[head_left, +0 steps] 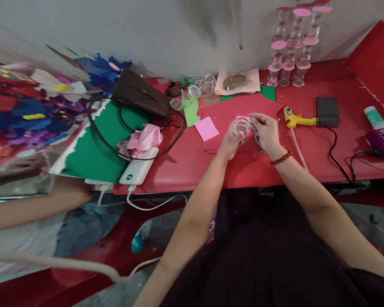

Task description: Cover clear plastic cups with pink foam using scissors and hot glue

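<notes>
My left hand [230,143] is closed around a small clear plastic cup [242,128] with pink showing at its round end. Close beside it, my right hand [266,131] has thumb and forefinger pinched at the cup's edge. A pair of scissors [257,137] seems to be in that hand, mostly hidden by the fingers. Beneath both hands lie red sheets [224,108] on the red table. A pink paper square [207,128] rests left of the hands.
Stacked hourglass-like clear cups [297,42] with pink discs stand at the back right. A yellow glue gun [299,120] lies right. A brown bag [142,94], white power bank [139,167] and green sheet [92,145] are left. Another person's arm [38,204] reaches in at far left.
</notes>
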{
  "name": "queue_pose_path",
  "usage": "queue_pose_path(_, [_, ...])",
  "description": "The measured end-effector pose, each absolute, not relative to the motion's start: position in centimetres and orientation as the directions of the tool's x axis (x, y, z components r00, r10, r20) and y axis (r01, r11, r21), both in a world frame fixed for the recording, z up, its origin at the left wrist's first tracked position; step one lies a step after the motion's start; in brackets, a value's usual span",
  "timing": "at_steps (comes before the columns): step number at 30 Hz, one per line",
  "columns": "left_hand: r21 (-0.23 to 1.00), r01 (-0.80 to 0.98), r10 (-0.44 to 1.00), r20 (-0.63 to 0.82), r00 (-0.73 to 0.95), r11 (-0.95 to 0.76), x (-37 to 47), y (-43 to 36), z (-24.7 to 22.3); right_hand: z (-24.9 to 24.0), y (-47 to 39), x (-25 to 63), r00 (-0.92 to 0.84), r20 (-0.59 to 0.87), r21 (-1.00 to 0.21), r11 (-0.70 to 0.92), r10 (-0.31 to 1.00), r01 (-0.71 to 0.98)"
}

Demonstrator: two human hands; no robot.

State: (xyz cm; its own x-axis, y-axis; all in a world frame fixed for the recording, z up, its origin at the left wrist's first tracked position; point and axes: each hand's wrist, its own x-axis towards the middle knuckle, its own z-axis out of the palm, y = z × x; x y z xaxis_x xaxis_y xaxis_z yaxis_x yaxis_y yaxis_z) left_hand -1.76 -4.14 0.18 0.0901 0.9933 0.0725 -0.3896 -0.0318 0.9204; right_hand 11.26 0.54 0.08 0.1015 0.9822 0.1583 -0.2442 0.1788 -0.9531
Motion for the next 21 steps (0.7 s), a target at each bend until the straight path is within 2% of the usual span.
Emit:
queue_pose_path(4, [0.913,-0.399,0.996,-0.061,0.064,0.082,-1.6,-4.0,0.5,-0.1,0.4,10.9,0.003,0.102,-0.972,0.1,0.995,-0.212])
queue_pose_path(7, [0.904,-0.398,0.987,-0.133,0.087,0.156,-1.4,-3.8,0.6,-0.3,0.2,10.9,-0.029,0.152,-0.985,0.149,0.988,-0.086])
queue_pose_path(10, [0.905,-0.391,0.984,-0.138,0.109,0.17,-1.4,-3.7,0.4,-0.4,0.0,11.0,-0.043,0.264,-0.96,0.267,0.963,0.086])
queue_pose_path(14, [0.921,-0.342,0.981,-0.162,0.105,0.188,-1.3,-3.8,0.3,-0.3,-0.4,11.0,-0.081,0.342,-0.901,0.352,0.936,0.254])
queue_pose_path(18, [0.946,-0.303,0.993,-0.113,0.036,0.118,-1.0,-4.0,0.4,-0.2,-0.8,10.8,-0.068,0.463,-0.841,0.462,0.884,0.282])
queue_pose_path(21, [0.958,-0.284,0.999,-0.045,0.017,0.048,-0.8,-3.9,0.0,-0.2,-0.9,10.7,-0.055,0.496,-0.833,0.493,0.866,0.252])
